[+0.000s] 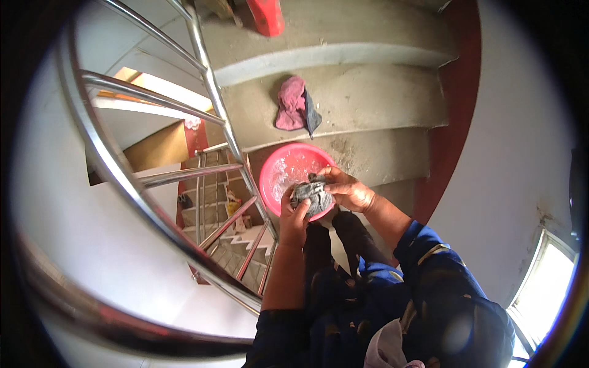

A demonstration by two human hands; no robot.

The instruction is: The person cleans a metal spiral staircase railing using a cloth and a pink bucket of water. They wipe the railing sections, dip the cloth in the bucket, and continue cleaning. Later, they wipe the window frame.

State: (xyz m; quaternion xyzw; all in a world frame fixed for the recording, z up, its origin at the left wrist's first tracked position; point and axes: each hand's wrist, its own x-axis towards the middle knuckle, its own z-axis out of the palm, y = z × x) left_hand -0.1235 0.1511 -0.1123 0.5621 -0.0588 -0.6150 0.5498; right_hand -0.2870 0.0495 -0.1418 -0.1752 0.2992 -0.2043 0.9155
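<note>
Both my hands hold a bunched grey cloth above the near side of a pink basin. My left hand grips its lower left side, with the thumb laid over the front. On the right, my right hand pinches the cloth's upper edge between thumb and fingers. Water with white suds shows inside the basin. The basin's lower right part is hidden behind the cloth and my hands. On the step just beyond lies a crumpled pink cloth with a dark grey part.
Concrete stairs rise ahead, with a red object on a higher step. A stainless-steel railing runs close on the left, and a lower flight shows through it. A white wall with a red skirting band curves along the right.
</note>
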